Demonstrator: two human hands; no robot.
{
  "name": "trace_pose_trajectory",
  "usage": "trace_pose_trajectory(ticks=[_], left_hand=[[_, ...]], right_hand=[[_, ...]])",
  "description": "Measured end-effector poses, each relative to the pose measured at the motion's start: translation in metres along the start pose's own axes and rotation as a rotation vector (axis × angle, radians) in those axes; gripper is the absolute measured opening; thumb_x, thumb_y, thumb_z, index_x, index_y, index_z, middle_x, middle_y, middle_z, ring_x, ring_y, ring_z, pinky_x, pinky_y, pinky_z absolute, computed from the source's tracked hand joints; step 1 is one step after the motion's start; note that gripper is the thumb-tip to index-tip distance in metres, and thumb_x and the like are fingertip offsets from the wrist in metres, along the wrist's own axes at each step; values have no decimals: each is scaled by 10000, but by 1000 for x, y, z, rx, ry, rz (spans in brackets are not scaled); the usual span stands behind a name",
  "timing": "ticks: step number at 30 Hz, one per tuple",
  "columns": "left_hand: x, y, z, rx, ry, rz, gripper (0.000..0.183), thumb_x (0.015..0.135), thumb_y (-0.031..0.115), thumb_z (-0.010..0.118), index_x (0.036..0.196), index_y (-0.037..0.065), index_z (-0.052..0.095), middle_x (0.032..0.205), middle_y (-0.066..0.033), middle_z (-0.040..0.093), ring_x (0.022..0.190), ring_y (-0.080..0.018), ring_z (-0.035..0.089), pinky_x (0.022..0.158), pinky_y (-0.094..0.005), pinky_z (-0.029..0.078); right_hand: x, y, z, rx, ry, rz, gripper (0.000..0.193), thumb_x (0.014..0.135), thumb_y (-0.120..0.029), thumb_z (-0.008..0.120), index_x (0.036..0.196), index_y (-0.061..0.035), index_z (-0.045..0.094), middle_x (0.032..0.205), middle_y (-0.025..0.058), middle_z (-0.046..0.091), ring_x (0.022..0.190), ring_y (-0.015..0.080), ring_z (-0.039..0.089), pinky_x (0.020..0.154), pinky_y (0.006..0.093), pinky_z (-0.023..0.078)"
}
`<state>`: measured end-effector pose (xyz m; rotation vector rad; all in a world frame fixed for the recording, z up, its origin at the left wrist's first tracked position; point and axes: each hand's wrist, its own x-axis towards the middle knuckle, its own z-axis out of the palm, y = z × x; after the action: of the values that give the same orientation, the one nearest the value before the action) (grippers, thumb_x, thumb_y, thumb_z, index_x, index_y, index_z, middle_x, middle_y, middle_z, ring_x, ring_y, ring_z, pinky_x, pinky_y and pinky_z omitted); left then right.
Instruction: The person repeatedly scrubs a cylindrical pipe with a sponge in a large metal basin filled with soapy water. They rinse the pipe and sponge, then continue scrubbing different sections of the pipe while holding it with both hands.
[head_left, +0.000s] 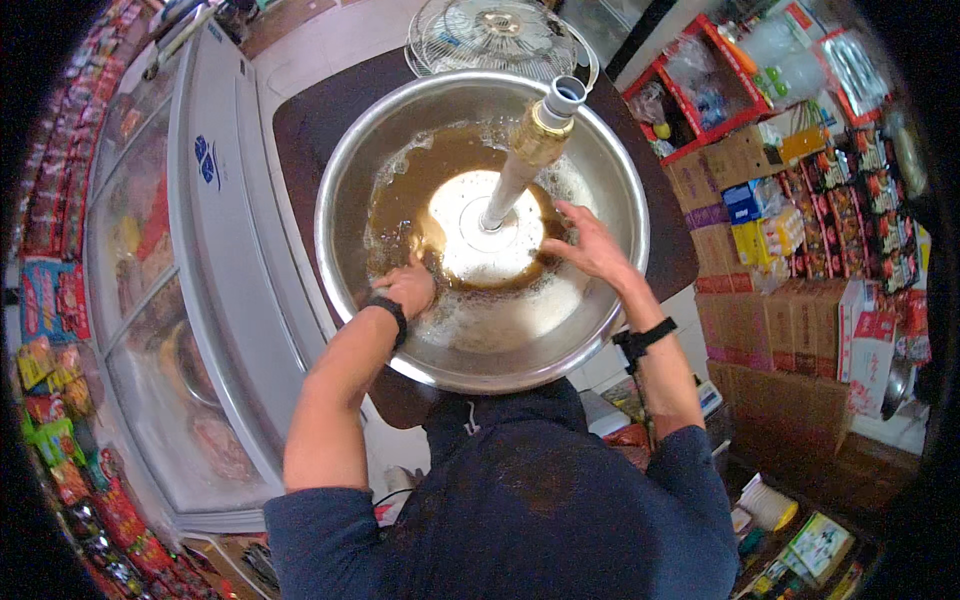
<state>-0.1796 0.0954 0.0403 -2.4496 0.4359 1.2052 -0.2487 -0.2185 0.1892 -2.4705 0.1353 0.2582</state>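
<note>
A wide steel basin [335, 215] holds brownish, sudsy water [400, 205]. In it stands what looks like a pedestal fan's stand, with a round white base [465, 255] under the water and a pole [507, 192] tilted up to the right. The pole has a brass-coloured collar and a grey tube end on top. My left hand [408, 288] dips into the water at the base's left edge; its fingers are partly hidden there. Over the base's right side, my right hand [592, 245] has its fingers spread, with nothing visible held in it.
The basin rests on a dark table [300, 130]. Behind it lie wire fan guards [490, 40]. A glass-topped chest freezer [225, 260] runs along the left, beside hanging packets. Cardboard boxes [780, 400], a red crate [715, 90] and packaged goods line the right.
</note>
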Motion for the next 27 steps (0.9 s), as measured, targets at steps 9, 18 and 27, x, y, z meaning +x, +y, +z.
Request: trace_pose_trajectory(ticks=[9,18,27], left_hand=[[-63,-17,-62,-348,292,680,533,828,256,792,1271,8,629,1152,-259,700,1076,-438,680,926,-490,560],[-207,-2,-203,-1241,1482,913,408,994,168,638,1378,33,607,1228,-199,612,1153,-352,602,1046,-416,463],[-188,16,-201,-1379,1420,831,315,998,147,607,1278,5,640,1141,-216,618,1055,-385,625,962,-455,500]], right_hand=[[55,-114,-20,796,168,-393,543,904,-184,826,1355,-22,569,1044,68,708,1056,160,682,957,332,548],[54,-143,-42,848,427,-612,863,956,-766,483,1381,-15,500,1171,68,631,1102,158,610,981,347,495],[56,-128,-23,668,419,-565,895,992,-786,341,1429,-16,469,1312,127,582,1235,219,524,1089,375,403]])
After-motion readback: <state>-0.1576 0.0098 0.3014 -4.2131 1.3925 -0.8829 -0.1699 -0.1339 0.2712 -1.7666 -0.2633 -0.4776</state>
